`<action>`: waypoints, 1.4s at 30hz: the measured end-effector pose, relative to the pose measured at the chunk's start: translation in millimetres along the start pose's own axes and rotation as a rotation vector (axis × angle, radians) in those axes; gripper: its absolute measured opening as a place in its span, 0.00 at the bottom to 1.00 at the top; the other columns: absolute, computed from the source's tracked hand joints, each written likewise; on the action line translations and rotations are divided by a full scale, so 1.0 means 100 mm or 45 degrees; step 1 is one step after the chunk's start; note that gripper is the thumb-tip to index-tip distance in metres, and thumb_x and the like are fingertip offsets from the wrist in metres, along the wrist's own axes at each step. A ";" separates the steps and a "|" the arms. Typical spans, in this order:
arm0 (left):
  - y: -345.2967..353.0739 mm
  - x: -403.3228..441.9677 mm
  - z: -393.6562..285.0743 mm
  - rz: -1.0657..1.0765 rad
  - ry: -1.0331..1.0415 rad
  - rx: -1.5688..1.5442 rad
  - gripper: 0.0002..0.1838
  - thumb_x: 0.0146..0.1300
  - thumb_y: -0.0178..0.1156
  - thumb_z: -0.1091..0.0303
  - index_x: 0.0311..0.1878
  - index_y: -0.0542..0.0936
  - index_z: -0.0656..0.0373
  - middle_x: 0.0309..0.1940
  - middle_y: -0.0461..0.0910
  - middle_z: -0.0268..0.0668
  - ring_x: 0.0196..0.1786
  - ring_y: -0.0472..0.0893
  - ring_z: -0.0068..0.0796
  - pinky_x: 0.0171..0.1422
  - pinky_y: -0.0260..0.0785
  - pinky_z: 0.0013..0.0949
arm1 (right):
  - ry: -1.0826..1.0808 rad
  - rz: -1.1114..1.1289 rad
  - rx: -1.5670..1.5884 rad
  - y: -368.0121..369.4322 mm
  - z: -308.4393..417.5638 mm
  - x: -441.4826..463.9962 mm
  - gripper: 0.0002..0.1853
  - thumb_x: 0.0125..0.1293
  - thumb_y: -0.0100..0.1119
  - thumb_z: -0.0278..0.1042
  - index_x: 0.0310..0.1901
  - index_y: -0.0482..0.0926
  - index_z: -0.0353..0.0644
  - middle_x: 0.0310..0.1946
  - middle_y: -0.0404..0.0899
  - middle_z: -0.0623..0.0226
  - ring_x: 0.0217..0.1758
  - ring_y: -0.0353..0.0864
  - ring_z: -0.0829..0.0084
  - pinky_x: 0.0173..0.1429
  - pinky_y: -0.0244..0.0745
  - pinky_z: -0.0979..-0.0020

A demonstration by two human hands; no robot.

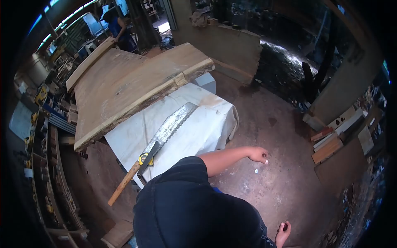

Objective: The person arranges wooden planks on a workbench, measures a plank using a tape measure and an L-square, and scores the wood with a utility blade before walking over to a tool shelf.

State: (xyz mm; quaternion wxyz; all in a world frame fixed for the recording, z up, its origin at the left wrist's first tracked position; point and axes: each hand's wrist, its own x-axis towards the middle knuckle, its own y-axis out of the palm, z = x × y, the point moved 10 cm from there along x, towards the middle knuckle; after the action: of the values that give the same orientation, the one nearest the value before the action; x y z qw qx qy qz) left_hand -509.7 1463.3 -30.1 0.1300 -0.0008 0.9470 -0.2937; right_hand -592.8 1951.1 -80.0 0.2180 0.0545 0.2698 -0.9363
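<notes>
My left hand (258, 155) reaches out over the floor to the right, fingers closed, with a small white bit (266, 161) at its fingertips. Lower down, my right hand (283, 233) has its fingers curled inward; what they hold, if anything, is hidden. Behind my left arm, a large handsaw (171, 124) with a wooden handle lies across a white cloth (206, 120). A yellow tape measure (146, 159) and a dark narrow tool (152, 153) rest on the saw near its handle.
A thick wooden slab (132, 82) lies beside the white-covered table. A person (118, 29) in blue stands beyond it. Wood pieces (327, 149) lean at right, near a post (343, 82). A shelf rack (53, 173) runs along the left. A white scrap (256, 170) lies on the floor.
</notes>
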 end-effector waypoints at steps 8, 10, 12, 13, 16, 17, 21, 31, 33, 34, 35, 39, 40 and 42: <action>-0.82 0.19 0.65 -0.433 -0.268 -0.260 0.33 0.62 0.61 0.45 0.60 0.73 0.64 0.53 0.78 0.46 0.56 0.76 0.38 0.61 0.67 0.36 | -0.112 0.386 -0.214 0.12 0.79 2.66 0.16 0.65 0.59 0.28 0.52 0.72 0.33 0.32 0.74 0.72 0.30 0.69 0.82 0.36 0.67 0.79; -0.85 0.21 0.72 -0.527 -0.360 -0.307 0.34 0.62 0.60 0.45 0.60 0.72 0.64 0.54 0.77 0.46 0.57 0.76 0.37 0.61 0.67 0.36 | -0.239 0.446 -0.205 0.26 1.08 3.61 0.16 0.65 0.60 0.29 0.52 0.72 0.33 0.32 0.73 0.71 0.33 0.69 0.81 0.39 0.68 0.79; -1.05 0.23 0.73 -0.610 -0.446 -0.343 0.34 0.62 0.60 0.45 0.61 0.71 0.64 0.54 0.76 0.46 0.57 0.75 0.36 0.62 0.66 0.36 | -0.336 0.560 -0.079 0.55 1.63 4.38 0.17 0.65 0.60 0.30 0.52 0.73 0.33 0.35 0.73 0.71 0.36 0.70 0.80 0.43 0.69 0.77; -1.08 0.23 0.69 -0.618 -0.481 -0.385 0.34 0.63 0.60 0.45 0.61 0.71 0.64 0.55 0.76 0.45 0.58 0.75 0.35 0.62 0.66 0.36 | -0.458 0.594 -0.120 0.72 1.99 4.63 0.17 0.65 0.60 0.30 0.52 0.72 0.33 0.36 0.73 0.70 0.38 0.70 0.79 0.45 0.69 0.77; -1.20 0.34 0.82 -0.710 -0.541 -0.448 0.34 0.63 0.59 0.45 0.62 0.70 0.63 0.56 0.75 0.45 0.59 0.74 0.35 0.64 0.65 0.35 | -0.622 0.755 -0.140 1.28 3.15 4.88 0.17 0.66 0.59 0.32 0.54 0.72 0.34 0.37 0.75 0.69 0.39 0.72 0.79 0.47 0.70 0.76; -1.33 0.36 0.91 -0.785 -0.551 -0.447 0.34 0.64 0.59 0.46 0.63 0.70 0.63 0.57 0.75 0.45 0.59 0.74 0.35 0.65 0.64 0.35 | -0.640 0.769 -0.144 1.47 3.31 5.08 0.17 0.66 0.59 0.32 0.54 0.72 0.34 0.37 0.75 0.69 0.39 0.72 0.79 0.47 0.70 0.76; -1.84 0.43 1.23 -0.976 -0.656 -0.669 0.35 0.62 0.59 0.43 0.62 0.72 0.62 0.56 0.76 0.46 0.60 0.74 0.38 0.63 0.64 0.35 | -0.637 0.994 -0.111 2.45 3.73 5.68 0.20 0.65 0.61 0.32 0.55 0.72 0.34 0.39 0.77 0.68 0.41 0.74 0.78 0.48 0.71 0.75; -3.46 0.59 2.90 -1.334 -0.738 -1.199 0.39 0.64 0.50 0.34 0.67 0.65 0.55 0.55 0.73 0.34 0.53 0.73 0.25 0.56 0.67 0.33 | -0.724 1.092 -0.881 3.90 4.04 8.02 0.20 0.63 0.62 0.36 0.53 0.74 0.36 0.31 0.79 0.65 0.29 0.77 0.75 0.34 0.75 0.70; -3.75 0.35 3.06 -1.678 -0.615 -1.490 0.40 0.65 0.48 0.34 0.69 0.61 0.57 0.58 0.71 0.37 0.56 0.73 0.28 0.57 0.68 0.35 | -0.938 1.203 -1.047 4.55 4.50 8.78 0.18 0.63 0.62 0.36 0.52 0.74 0.37 0.32 0.79 0.65 0.29 0.77 0.75 0.33 0.75 0.69; -3.84 0.27 3.15 -1.713 -0.624 -1.482 0.40 0.65 0.48 0.34 0.69 0.61 0.57 0.58 0.71 0.37 0.56 0.73 0.28 0.57 0.68 0.35 | -1.055 1.249 -1.121 4.91 4.72 9.04 0.18 0.63 0.62 0.36 0.52 0.75 0.37 0.32 0.79 0.65 0.28 0.77 0.74 0.33 0.75 0.69; -3.87 0.13 3.25 -1.872 -0.574 -1.553 0.41 0.65 0.47 0.33 0.69 0.60 0.58 0.58 0.70 0.38 0.57 0.73 0.31 0.58 0.68 0.37 | -1.173 1.289 -1.192 5.26 4.86 9.15 0.17 0.63 0.61 0.36 0.51 0.75 0.37 0.32 0.79 0.64 0.28 0.77 0.74 0.33 0.75 0.69; -3.85 -0.32 3.57 -2.450 -0.422 -1.886 0.44 0.63 0.45 0.30 0.70 0.57 0.58 0.59 0.69 0.41 0.58 0.72 0.35 0.59 0.67 0.41 | -1.627 1.430 -1.496 5.87 4.28 9.48 0.15 0.64 0.60 0.35 0.49 0.77 0.38 0.32 0.80 0.64 0.28 0.77 0.74 0.32 0.75 0.68; -3.88 -0.37 3.65 -2.478 -0.428 -1.883 0.44 0.63 0.45 0.30 0.70 0.57 0.58 0.59 0.69 0.41 0.58 0.72 0.35 0.59 0.67 0.41 | -1.747 1.458 -1.570 5.79 3.89 9.68 0.14 0.64 0.60 0.35 0.49 0.77 0.38 0.32 0.80 0.63 0.28 0.77 0.74 0.31 0.75 0.68; -3.90 -0.58 3.79 -2.798 -0.265 -1.962 0.46 0.61 0.44 0.27 0.70 0.57 0.56 0.60 0.68 0.41 0.59 0.71 0.36 0.60 0.67 0.43 | -2.007 1.500 -1.703 6.13 3.65 9.82 0.13 0.64 0.59 0.35 0.48 0.78 0.39 0.32 0.80 0.63 0.28 0.78 0.74 0.31 0.75 0.67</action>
State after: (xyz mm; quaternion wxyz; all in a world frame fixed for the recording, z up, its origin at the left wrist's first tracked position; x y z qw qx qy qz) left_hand -389.2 934.5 -99.5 -0.1339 -0.8484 0.3646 0.3597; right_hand -1201.6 921.0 -280.9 0.7057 -0.5454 0.4299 -0.1406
